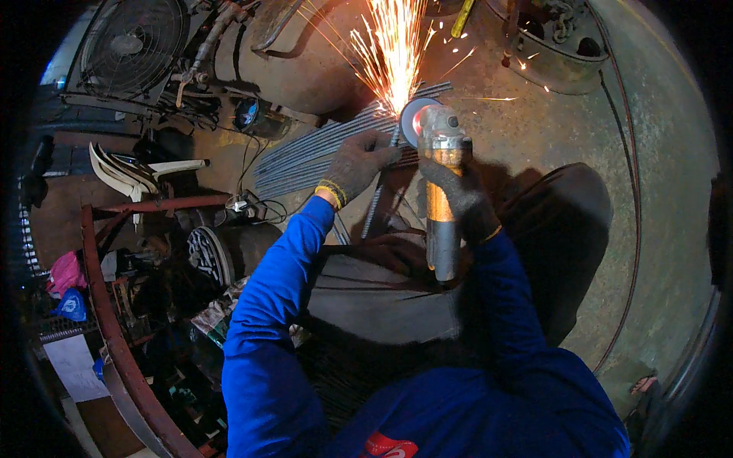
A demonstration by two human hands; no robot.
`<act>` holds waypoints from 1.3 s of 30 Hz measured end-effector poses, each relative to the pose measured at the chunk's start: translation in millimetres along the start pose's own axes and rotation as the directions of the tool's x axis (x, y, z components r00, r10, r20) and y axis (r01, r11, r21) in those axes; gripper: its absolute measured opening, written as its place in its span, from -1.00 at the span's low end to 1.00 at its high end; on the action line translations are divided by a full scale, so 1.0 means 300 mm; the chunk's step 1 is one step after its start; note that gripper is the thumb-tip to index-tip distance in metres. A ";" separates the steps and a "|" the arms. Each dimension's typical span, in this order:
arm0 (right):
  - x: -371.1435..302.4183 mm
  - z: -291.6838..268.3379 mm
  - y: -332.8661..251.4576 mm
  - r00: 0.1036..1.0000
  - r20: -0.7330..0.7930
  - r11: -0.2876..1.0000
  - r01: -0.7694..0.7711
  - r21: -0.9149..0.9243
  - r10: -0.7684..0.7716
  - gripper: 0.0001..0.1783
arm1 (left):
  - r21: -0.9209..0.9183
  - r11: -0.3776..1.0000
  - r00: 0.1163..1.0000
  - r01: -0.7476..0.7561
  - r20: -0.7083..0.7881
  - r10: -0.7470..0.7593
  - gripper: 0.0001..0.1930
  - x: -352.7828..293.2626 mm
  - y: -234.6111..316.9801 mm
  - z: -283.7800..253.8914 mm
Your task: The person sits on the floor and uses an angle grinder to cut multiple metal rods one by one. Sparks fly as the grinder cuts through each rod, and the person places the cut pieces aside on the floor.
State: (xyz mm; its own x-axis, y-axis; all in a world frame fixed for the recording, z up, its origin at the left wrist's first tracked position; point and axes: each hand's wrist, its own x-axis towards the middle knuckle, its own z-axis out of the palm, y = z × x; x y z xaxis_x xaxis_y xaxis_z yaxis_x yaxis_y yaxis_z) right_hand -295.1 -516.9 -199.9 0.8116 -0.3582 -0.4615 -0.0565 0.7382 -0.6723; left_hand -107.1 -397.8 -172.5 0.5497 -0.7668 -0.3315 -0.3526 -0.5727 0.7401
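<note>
My right hand [467, 195], in a dark glove, is wrapped round the body of an orange and grey angle grinder [438, 202]. The grinder's disc [412, 120] meets the upper end of a ribbed steel rod [373, 204], and bright sparks [393, 57] fly up and away from the contact. My left hand [356, 164], in a grey glove with a yellow cuff, is closed on that rod just below the disc. Its fingertips are partly hidden. Beyond my hands, a bundle of steel rods [294, 164] lies on the floor.
A large rounded tank [294, 69] and a fan [134, 42] stand at the far left. A red metal frame [114, 328] curves along my left side. At the far right is a metal tub [565, 69] with chain inside. A cable [635, 198] runs down the right floor.
</note>
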 end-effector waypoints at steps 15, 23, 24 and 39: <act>-0.019 -0.013 -0.009 0.998 0.043 0.999 0.041 -0.019 -0.040 -0.69 | -0.069 0.995 0.998 -0.065 0.021 0.067 -0.73 0.008 -0.028 0.005; 0.001 -0.001 0.025 0.993 0.047 0.994 0.110 0.002 -0.110 -0.67 | -0.075 0.997 0.999 -0.032 0.024 0.034 -0.73 -0.005 -0.038 -0.012; -0.005 -0.007 0.015 0.990 0.027 0.991 0.136 -0.015 -0.136 -0.66 | -0.048 0.998 0.999 -0.039 0.027 0.041 -0.71 0.004 -0.027 -0.003; -0.025 0.013 -0.025 0.999 0.033 1.000 0.020 0.005 -0.020 -0.64 | -0.081 0.997 1.000 -0.008 0.014 0.009 -0.72 0.004 -0.046 -0.002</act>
State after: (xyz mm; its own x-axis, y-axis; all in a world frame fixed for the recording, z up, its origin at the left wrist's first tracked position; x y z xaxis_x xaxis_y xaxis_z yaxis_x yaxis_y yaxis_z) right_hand -298.6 -517.7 -189.2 0.8312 -0.3543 -0.4285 -0.0372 0.7336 -0.6786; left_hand -101.2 -390.6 -182.7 0.5357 -0.7760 -0.3329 -0.2947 -0.5412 0.7875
